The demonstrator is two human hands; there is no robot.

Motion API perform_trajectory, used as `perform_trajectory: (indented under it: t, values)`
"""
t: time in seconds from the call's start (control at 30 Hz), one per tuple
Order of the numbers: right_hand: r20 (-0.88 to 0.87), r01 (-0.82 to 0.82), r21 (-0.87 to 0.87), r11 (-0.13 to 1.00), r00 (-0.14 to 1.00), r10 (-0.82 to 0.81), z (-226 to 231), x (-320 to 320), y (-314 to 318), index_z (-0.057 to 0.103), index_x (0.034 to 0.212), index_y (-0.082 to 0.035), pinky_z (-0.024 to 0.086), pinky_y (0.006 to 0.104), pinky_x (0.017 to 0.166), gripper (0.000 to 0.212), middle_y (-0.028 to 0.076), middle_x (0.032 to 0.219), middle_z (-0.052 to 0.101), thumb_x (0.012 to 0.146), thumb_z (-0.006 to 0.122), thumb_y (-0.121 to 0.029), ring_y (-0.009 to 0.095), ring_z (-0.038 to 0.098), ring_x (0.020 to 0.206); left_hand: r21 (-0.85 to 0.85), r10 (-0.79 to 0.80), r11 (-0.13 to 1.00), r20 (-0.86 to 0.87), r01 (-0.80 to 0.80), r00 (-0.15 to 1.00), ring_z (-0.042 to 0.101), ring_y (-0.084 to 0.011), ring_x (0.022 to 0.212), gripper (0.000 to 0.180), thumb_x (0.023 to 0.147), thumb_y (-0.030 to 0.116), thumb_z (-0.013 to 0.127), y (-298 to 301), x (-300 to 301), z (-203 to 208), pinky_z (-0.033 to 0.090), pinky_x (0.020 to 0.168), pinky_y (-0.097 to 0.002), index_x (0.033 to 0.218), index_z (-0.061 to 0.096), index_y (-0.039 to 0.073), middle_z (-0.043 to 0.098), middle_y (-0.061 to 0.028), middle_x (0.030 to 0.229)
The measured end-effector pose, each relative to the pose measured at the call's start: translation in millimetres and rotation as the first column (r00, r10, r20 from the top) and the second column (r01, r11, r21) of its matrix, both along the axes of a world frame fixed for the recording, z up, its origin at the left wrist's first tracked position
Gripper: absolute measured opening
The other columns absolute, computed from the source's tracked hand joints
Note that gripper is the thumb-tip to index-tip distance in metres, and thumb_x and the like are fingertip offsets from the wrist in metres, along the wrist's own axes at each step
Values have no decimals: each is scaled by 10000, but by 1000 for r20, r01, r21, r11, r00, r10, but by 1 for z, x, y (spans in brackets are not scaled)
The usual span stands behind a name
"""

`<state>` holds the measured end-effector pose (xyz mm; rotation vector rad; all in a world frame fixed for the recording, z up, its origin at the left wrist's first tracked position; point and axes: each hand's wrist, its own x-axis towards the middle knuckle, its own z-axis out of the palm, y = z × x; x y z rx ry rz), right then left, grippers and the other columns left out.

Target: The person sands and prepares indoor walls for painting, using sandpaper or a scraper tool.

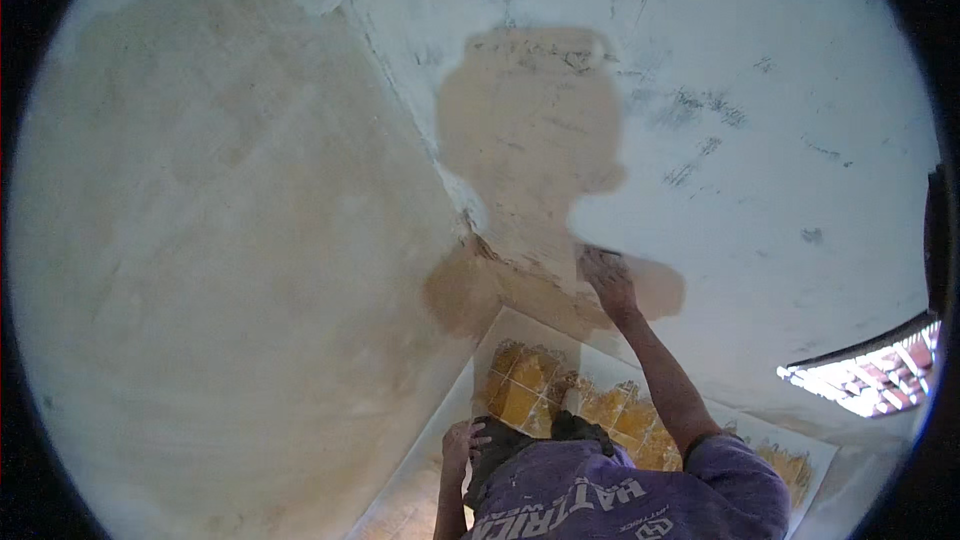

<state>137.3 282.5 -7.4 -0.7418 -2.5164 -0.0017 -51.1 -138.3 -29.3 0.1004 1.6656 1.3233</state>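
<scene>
My right hand [608, 280] is pressed against the white, scuffed wall [760, 210], its arm stretched up and forward. The fingers are bent close together over a dark edge at their tips; what they hold is too hidden to name. My left hand [463, 440] lies low on the dark trousers [497, 448] at my thigh, its fingers loosely spread and holding nothing that shows. A dark stain-like shadow of my head and arm falls on the wall around the right hand.
To the left stands a beige, patchy plastered wall [220, 240], meeting the white wall in a rough corner [480, 240]. Below lies a tiled floor [525, 385] with yellow-brown smears and a pale border. A bright opening with slats [880, 375] shows at the far right.
</scene>
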Motion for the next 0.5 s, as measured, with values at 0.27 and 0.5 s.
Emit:
perform_trajectory:
  t: [0.27, 0.5]
  values:
    - [184, -139, -304, 943, 962, 201, -35, -57, -64, 542, 1277, -187, 322, 474, 1095, 462, 45, 1404, 473, 839, 514, -44, 272, 444, 1292, -56, -374, 927, -199, 370, 906, 705, -250, 821, 435, 931, 321, 531, 24, -103, -27, 513, 524, -258, 1219, 499, -3, 641, -168, 1133]
    - [98, 292, 184, 939, 945, -313, -5, -67, -20, 494, 1326, -194, 273, 461, 1123, 499, 103, 1321, 545, 835, 568, -150, 265, 467, 1272, -114, -447, 893, -99, 436, 889, 707, -231, 818, 403, 941, 310, 507, 43, -165, -18, 505, 526, -269, 1193, 521, -4, 659, -137, 1102]
